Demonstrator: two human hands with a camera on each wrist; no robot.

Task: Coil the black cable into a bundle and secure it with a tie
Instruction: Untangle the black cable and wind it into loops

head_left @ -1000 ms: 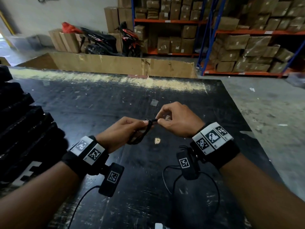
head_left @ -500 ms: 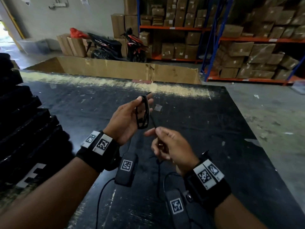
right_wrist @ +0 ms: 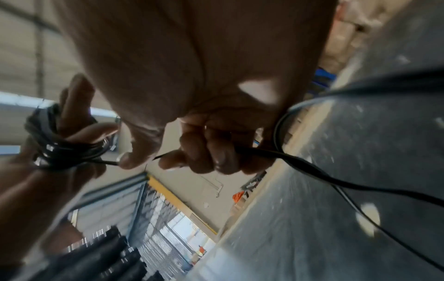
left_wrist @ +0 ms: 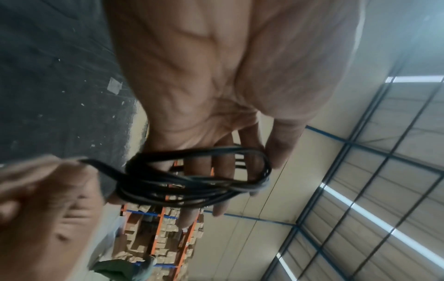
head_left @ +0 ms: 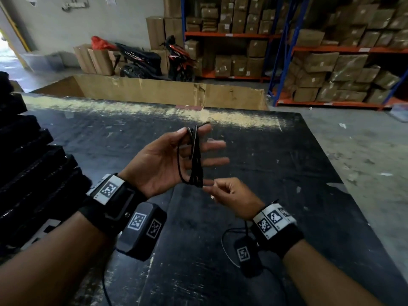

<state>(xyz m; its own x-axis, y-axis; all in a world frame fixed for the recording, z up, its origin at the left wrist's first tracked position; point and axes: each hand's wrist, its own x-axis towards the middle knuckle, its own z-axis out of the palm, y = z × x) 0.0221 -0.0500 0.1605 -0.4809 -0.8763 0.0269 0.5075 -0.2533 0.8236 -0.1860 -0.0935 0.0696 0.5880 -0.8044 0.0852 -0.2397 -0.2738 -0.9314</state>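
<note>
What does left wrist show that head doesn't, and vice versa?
Left wrist only: the separate loops of the black cable lying across the left hand's fingers, and the ceiling. Head only: the black table, the shelves of boxes, both wristbands. Both: the left hand holding the coil, the right hand pinching its strand.

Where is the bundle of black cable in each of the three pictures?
Head: black cable just above centre, looped in the left hand.
Left wrist: coil at centre, across the fingers.
Right wrist: coil at the left edge.
Shared landmark: the right hand, pinching the cable's loose end beside the coil.
</note>
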